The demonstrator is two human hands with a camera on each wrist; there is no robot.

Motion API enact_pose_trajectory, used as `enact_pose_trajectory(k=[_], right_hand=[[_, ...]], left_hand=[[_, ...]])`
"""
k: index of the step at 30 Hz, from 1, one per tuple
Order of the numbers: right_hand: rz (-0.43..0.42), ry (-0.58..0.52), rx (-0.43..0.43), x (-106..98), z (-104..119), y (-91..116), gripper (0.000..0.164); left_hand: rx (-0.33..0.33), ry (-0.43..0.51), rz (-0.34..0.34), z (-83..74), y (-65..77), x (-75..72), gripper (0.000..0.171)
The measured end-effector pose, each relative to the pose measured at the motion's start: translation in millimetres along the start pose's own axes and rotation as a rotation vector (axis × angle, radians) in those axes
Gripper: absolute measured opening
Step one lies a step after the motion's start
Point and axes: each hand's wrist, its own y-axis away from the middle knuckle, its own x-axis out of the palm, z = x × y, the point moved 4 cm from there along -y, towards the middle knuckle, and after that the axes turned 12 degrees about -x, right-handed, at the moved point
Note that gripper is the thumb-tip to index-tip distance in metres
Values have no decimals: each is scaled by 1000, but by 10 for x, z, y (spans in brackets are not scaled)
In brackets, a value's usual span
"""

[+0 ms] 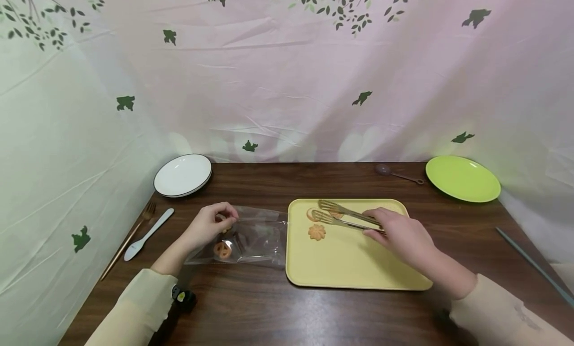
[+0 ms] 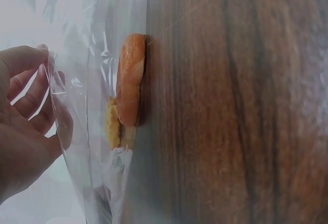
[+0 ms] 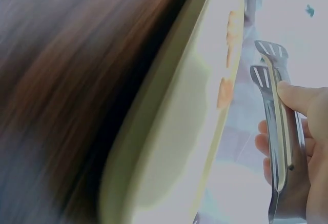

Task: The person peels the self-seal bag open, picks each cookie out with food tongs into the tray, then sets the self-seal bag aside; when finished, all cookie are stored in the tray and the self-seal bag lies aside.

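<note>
My left hand (image 1: pixel 211 225) pinches the upper edge of a clear plastic bag (image 1: pixel 264 236) between thumb and fingers, lifting that side. Inside the bag lie a brown pretzel-shaped cookie (image 1: pixel 222 250) and a paler yellow cookie (image 2: pixel 113 124), partly hidden behind it in the left wrist view. With my right hand (image 1: pixel 401 234) I hold metal slotted tongs (image 3: pixel 279 126) above a yellow tray (image 1: pixel 350 266). The tong tips are slightly apart, with nothing visibly between them. Under and beside them on the tray sit a flower-shaped cookie (image 1: pixel 316 232) and two round ones, partly covered by the tongs.
White plates (image 1: pixel 183 175) stand at the back left, near a copper fork (image 1: pixel 134 231) and a pale spoon (image 1: pixel 148 236). A green plate (image 1: pixel 463 179) and a brown spoon (image 1: pixel 399 173) lie at the back right. One chopstick-like stick (image 1: pixel 533 264) lies along the right side.
</note>
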Motion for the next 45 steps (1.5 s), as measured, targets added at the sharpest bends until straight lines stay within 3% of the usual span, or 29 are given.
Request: enact_pose_trajectory(k=[12, 24, 33, 45], right_hand=[[5, -25, -176, 47, 536, -245, 39], [-1, 5, -293, 220, 836, -493, 40], [67, -16, -328, 359, 986, -768, 40], [88, -116, -383, 604, 1191, -1039, 45]], left_hand=[[-14, -5, -9, 19, 10, 11, 7], [7, -29, -13, -14, -7, 15, 6], [10, -39, -20, 297, -180, 47, 5], [0, -42, -9, 346, -206, 82, 4]])
